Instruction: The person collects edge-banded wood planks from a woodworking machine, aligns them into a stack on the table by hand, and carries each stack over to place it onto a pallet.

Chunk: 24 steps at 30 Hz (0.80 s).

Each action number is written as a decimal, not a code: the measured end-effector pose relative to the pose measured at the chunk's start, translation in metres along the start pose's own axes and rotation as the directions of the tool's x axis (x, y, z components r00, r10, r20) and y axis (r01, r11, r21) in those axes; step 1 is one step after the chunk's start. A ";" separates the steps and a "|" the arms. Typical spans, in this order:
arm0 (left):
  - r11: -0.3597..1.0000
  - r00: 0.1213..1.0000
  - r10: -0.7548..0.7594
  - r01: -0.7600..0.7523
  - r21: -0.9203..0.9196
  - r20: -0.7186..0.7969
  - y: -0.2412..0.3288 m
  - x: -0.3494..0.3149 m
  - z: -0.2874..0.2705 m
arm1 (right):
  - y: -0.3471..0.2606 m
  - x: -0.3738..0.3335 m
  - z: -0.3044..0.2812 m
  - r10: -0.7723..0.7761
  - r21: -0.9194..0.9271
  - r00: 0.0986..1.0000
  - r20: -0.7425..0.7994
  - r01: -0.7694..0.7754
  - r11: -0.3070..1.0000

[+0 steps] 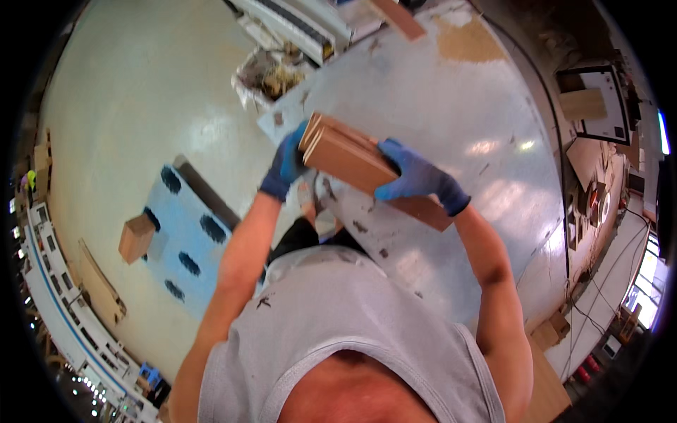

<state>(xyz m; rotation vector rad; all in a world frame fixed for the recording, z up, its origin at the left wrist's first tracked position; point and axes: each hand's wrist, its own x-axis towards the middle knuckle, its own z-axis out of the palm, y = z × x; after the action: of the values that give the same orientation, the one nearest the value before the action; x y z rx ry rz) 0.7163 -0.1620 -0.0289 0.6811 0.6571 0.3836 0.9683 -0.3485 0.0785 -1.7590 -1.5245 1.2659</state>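
Note:
In front of me I hold a stack of reddish-brown wooden boards (345,163), tilted down to the right, over the near left part of a grey metal table (486,127). My left hand (290,161), in a blue glove, grips the stack's left end; part of its fingers is behind the boards. My right hand (422,176), also in a blue glove, is closed over the stack towards its right end, thumb on the near face. The boards look slightly uneven, with pale edges at the left end.
Left of me is a blue pallet (185,236) with dark holes, bearing a small stack of boards (136,238). A debris-filled container (271,79) stands beside a machine (300,28) at the far side. Another board (398,20) lies past the table's far edge. A control box (599,106) is at right.

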 end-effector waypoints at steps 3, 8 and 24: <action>0.956 0.964 0.001 -0.079 0.284 0.266 0.036 0.030 0.015 | -0.013 -0.014 0.009 0.027 -0.018 0.995 -0.100 -0.029 0.999; 0.207 0.940 -0.151 -0.272 0.940 0.305 0.103 0.080 0.000 | -0.025 -0.002 0.086 -0.086 -0.518 0.857 -0.508 -0.225 0.825; 0.734 0.897 0.379 -0.440 0.517 0.226 0.012 0.020 0.002 | -0.025 0.004 0.134 0.026 -0.624 0.877 -0.479 -0.361 0.693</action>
<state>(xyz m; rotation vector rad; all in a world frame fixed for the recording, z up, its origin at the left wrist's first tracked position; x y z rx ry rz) 0.7306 -0.1437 -0.0283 1.4195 0.5093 0.5682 0.8395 -0.3651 0.0373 -2.5294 -1.6723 0.2636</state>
